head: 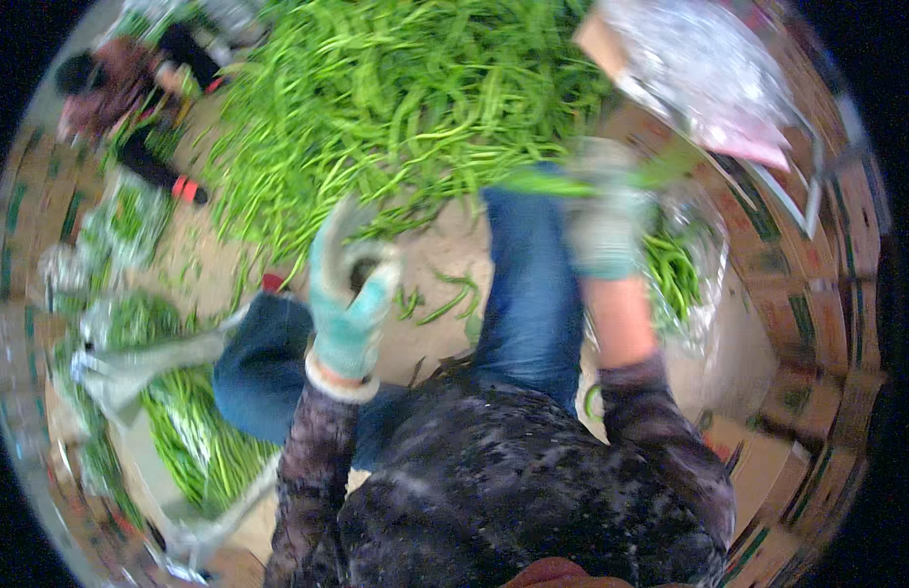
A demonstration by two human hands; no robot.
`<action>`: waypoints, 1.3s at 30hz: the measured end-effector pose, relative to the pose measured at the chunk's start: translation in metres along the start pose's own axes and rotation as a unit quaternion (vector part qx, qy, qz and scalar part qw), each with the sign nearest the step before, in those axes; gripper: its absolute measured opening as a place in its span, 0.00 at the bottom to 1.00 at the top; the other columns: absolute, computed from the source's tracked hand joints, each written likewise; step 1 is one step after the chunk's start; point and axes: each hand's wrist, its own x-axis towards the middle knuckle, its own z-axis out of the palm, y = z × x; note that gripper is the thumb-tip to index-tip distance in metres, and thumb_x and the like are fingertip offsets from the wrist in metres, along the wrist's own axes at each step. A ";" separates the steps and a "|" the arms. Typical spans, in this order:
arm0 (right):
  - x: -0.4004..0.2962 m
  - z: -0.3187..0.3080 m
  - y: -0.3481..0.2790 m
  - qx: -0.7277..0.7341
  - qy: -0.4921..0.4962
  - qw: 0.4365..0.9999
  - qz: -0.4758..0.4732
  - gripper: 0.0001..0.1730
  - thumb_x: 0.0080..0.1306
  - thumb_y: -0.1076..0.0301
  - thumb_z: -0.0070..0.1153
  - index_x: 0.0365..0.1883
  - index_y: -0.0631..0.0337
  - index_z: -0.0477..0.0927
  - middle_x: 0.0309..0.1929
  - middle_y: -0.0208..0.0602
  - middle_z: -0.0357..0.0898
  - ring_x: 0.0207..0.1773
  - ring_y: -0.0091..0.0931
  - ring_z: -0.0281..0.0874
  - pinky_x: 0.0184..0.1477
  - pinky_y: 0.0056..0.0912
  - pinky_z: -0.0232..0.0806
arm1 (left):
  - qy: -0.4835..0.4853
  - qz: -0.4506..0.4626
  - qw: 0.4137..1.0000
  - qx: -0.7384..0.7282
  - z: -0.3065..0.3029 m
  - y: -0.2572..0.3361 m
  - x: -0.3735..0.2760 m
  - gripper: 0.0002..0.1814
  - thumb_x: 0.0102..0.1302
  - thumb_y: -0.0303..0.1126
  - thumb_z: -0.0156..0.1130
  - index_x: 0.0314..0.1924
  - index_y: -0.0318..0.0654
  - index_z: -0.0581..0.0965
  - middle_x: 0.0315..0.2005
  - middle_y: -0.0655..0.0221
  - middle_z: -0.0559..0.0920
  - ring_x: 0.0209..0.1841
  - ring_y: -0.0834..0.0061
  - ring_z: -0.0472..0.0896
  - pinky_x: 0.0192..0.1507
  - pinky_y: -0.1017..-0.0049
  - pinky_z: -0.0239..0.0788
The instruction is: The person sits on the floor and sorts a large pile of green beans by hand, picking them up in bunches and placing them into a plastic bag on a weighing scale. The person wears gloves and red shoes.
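Observation:
My left hand (352,294), in a white and teal glove, is held palm-inward with its fingers curved and apart. A dark patch shows inside the curve, too blurred to name. In front of it spreads a large heap of long green chili peppers (396,95). My right hand (605,209), also gloved and badly blurred, is above my blue-jeaned knee. Long green peppers (546,182) stick out on both sides of that hand, so it seems closed around them. Just beyond the right wrist, a clear plastic bag (708,242) holds more green peppers (671,272).
A metal-framed stand (811,191) carries clear plastic film (711,66) at upper right. Bundled green peppers (205,441) lie in a plastic-lined frame at left. Another person (116,88) crouches at upper left. Stacked cardboard boxes (800,316) line the right side. Loose peppers (454,294) lie between my legs.

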 end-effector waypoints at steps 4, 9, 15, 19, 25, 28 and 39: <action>-0.023 -0.105 0.155 0.246 0.226 0.826 0.453 0.24 0.69 0.54 0.50 0.56 0.62 0.74 0.44 0.40 0.78 0.40 0.30 0.77 0.37 0.32 0.74 | 0.091 -0.046 0.994 0.035 -0.052 -0.030 0.025 0.23 0.64 0.25 0.60 0.59 0.34 0.70 0.40 0.69 0.80 0.37 0.81 0.76 0.39 0.80 0.70; -0.158 -0.152 0.337 0.206 0.131 0.837 0.490 0.27 0.69 0.53 0.48 0.61 0.59 0.71 0.52 0.41 0.78 0.49 0.35 0.76 0.48 0.37 0.70 | 0.293 -0.132 0.947 0.013 -0.138 -0.117 0.021 0.13 0.65 0.26 0.60 0.49 0.35 0.76 0.35 0.72 0.79 0.33 0.82 0.76 0.36 0.80 0.70; -0.096 -0.158 0.371 -0.268 -0.267 0.883 0.277 0.29 0.67 0.57 0.53 0.63 0.64 0.70 0.58 0.46 0.75 0.60 0.37 0.71 0.63 0.37 0.60 | 0.374 -0.193 0.906 0.049 -0.191 -0.236 -0.004 0.10 0.63 0.29 0.62 0.45 0.37 0.79 0.29 0.76 0.79 0.29 0.82 0.74 0.31 0.80 0.67; 0.088 -0.026 0.148 -0.130 -0.267 0.950 0.097 0.24 0.69 0.59 0.51 0.57 0.67 0.73 0.54 0.48 0.77 0.55 0.37 0.75 0.59 0.36 0.64 | 0.250 -0.214 0.900 0.285 -0.216 -0.346 -0.038 0.12 0.61 0.32 0.61 0.43 0.36 0.80 0.26 0.76 0.78 0.26 0.83 0.73 0.29 0.80 0.66; 0.091 0.113 -0.072 -0.022 -0.515 0.847 -0.130 0.23 0.65 0.59 0.53 0.56 0.60 0.74 0.43 0.45 0.81 0.40 0.41 0.80 0.46 0.42 0.71 | 0.264 -0.442 0.842 0.157 -0.162 -0.391 -0.021 0.19 0.60 0.40 0.60 0.45 0.33 0.79 0.38 0.58 0.84 0.41 0.66 0.81 0.45 0.67 0.70; 0.055 0.151 -0.078 -0.096 -0.650 0.717 -0.235 0.22 0.60 0.58 0.57 0.50 0.61 0.75 0.39 0.48 0.80 0.41 0.42 0.79 0.46 0.42 0.70 | 0.319 -0.416 0.840 0.140 -0.183 -0.406 -0.006 0.19 0.61 0.40 0.59 0.45 0.33 0.79 0.39 0.59 0.84 0.39 0.66 0.81 0.45 0.68 0.70; 0.055 0.169 -0.048 -0.098 -0.708 0.662 -0.225 0.22 0.59 0.59 0.58 0.49 0.61 0.74 0.40 0.43 0.79 0.44 0.38 0.78 0.46 0.41 0.68 | 0.333 -0.388 0.848 0.142 -0.231 -0.454 0.076 0.21 0.58 0.36 0.66 0.48 0.30 0.77 0.42 0.62 0.83 0.38 0.69 0.81 0.45 0.70 0.71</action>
